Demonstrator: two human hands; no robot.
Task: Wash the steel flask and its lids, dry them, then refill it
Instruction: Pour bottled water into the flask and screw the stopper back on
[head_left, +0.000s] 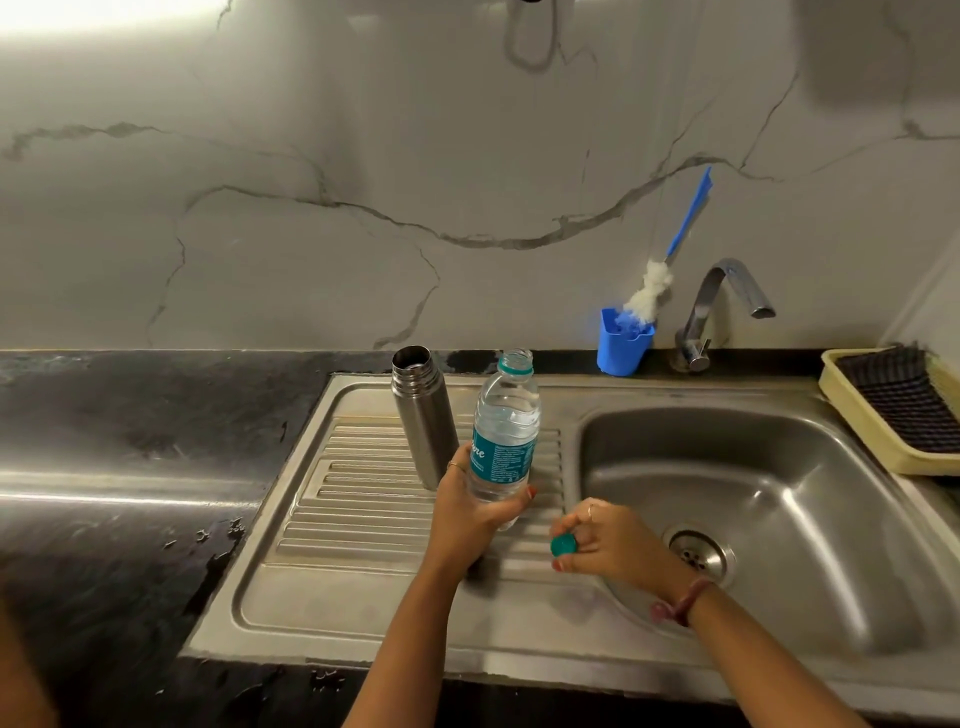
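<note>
Left grip (470, 512) around uncapped water bottle (503, 441), right grip (605, 540) pinching cap (564, 545), open flask (423, 415) beside.

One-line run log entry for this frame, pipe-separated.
phase: refill prep | left hand: holds water bottle, uncapped | right hand: pinches green cap | steel flask: open, upright on drainboard

the left hand (470, 512) hides the water bottle's (505, 431) base; the tray (860, 431) at far right is cut off by the edge; the bottle's label print is too small to read.
</note>
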